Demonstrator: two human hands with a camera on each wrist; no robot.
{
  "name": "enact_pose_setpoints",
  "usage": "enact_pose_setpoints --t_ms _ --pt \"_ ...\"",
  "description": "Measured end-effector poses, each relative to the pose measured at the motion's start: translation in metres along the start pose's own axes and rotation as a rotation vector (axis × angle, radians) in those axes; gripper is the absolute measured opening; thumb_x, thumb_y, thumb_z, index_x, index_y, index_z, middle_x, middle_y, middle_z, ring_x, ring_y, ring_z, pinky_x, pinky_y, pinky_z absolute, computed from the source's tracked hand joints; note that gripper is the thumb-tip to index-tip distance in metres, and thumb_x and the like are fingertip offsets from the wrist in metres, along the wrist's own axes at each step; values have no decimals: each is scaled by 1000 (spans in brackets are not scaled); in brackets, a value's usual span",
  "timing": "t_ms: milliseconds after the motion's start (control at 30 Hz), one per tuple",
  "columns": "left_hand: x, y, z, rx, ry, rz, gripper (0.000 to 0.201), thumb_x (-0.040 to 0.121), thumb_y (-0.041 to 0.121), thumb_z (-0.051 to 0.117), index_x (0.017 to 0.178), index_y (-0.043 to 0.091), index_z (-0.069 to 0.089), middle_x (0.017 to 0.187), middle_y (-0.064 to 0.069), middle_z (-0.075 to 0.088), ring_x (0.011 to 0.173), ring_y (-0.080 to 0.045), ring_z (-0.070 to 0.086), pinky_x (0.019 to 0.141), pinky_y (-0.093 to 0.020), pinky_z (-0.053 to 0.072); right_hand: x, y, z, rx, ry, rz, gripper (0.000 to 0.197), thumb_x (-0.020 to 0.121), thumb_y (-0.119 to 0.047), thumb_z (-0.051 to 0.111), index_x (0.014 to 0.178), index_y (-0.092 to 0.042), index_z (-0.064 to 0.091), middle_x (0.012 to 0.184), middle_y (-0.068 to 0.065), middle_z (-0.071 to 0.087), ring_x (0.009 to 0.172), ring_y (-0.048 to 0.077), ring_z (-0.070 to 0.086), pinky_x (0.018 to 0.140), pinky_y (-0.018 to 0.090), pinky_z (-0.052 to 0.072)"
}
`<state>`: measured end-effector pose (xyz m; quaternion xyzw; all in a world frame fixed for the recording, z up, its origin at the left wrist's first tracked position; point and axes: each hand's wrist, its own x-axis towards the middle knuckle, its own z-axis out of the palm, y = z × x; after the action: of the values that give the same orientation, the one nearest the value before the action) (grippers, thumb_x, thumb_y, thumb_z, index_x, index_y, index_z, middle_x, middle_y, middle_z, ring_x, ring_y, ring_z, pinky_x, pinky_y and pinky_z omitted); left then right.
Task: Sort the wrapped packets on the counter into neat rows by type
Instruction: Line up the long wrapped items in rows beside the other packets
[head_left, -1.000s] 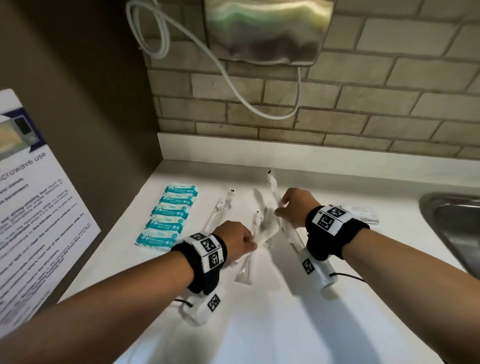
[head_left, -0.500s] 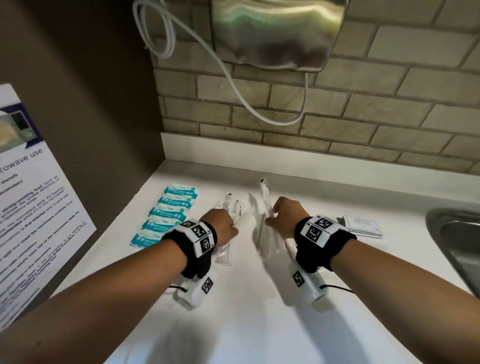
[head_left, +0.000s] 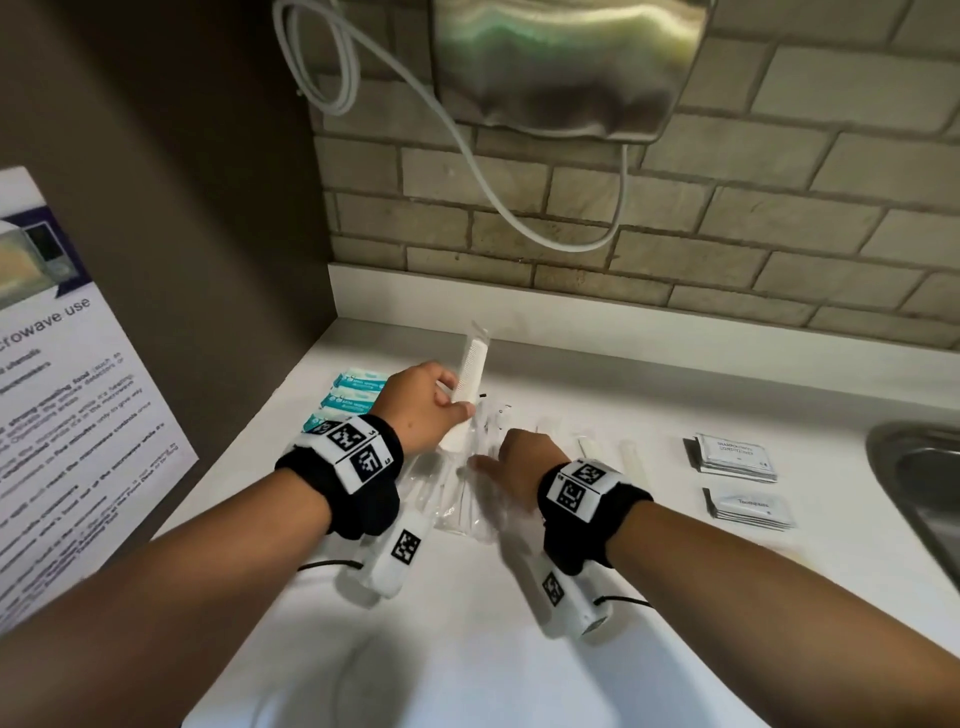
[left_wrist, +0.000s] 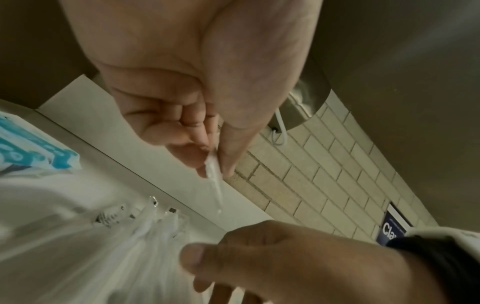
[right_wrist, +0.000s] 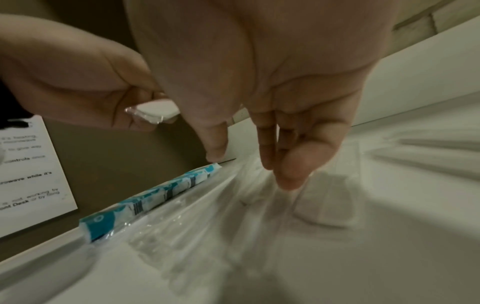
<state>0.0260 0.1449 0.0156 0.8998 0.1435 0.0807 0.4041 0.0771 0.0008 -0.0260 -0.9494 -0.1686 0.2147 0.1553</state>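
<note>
White counter (head_left: 519, 649) holds clear packets (head_left: 467, 499); my left hand (head_left: 421, 405) pinches a white wrapped comb (head_left: 470, 374), my right hand (head_left: 519, 462) hangs loose, fingers spread.

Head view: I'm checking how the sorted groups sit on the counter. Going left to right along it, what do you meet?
Poster → teal packets → wrapped comb in the left hand → right hand → grey sachet stacks → sink.

The desk (head_left: 467, 649) is smooth, matt white. The comb (head_left: 470, 371) is white plastic in a clear glossy wrapper. The wall (head_left: 727, 223) is rough brick, the dispenser (head_left: 561, 62) brushed metal, the sink (head_left: 914, 467) dull steel.
</note>
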Motion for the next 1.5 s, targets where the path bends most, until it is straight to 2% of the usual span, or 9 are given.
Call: enact_pose_setpoints --t_ms 133,333,567,667,733,833,933,1333,1500 --pt "1 4 9 -67 -6 19 41 79 27 77 114 17 57 86 -7 70 79 -20 66 70 -24 45 -10 23 -16 -207 42 -85 37 95 -41 44 121 -18 59 119 9 59 116 30 53 88 37 47" --pt "0 17 32 -99 -115 78 56 78 27 78 126 24 50 83 -11 68 76 -17 63 74 -24 44 -31 48 -25 -348 -171 -165 54 92 -41 56 143 -31 42 148 3 35 134 31 32 109 46 35" --pt "-9 26 81 17 -329 50 44 81 27 75 121 21 57 78 6 55 70 -10 55 72 -24 46 -45 94 -34 -247 -144 -79 57 85 -37 64 139 -34 46 145 -3 41 136 25 34 111 42 36" --pt "-13 34 107 -46 -383 31 45 80 21 77 121 19 58 76 5 51 71 -16 55 79 -34 55 -53 107 -41 -184 -82 -19 64 80 -36 70 137 -25 45 137 0 47 126 23 46 102 38 44" --pt "-13 43 121 -19 -386 59 46 81 23 76 122 19 57 78 4 52 71 -16 55 75 -29 52 -58 113 -47 -168 -54 16 62 81 -32 71 135 -15 45 130 6 50 118 24 51 94 33 46" --pt "-12 58 135 36 -411 85 46 84 29 72 126 19 55 95 -2 62 83 -18 61 76 -25 47 -63 119 -55 -205 -86 56 48 89 -29 64 130 -7 52 131 9 50 121 24 48 100 33 43" --pt "-11 66 141 135 -488 88 49 89 37 65 133 20 53 124 -6 63 109 -21 62 92 -28 49 -65 120 -59 -176 -75 52 51 87 -30 67 132 -10 53 133 7 51 119 23 53 101 36 45" --pt "-8 42 56 372 -376 191 15 88 30 62 99 31 72 103 13 70 94 -11 63 85 -26 48 -46 67 -49 -172 33 -282 52 86 -31 62 136 -24 47 135 4 52 126 25 48 102 39 42" --pt "-3 -3 3 554 -228 51 30 92 16 54 114 32 68 123 7 64 109 -17 60 93 -27 46 -38 19 -25 -264 -31 -424 65 91 -43 57 147 -21 35 151 4 39 138 24 36 113 38 33"
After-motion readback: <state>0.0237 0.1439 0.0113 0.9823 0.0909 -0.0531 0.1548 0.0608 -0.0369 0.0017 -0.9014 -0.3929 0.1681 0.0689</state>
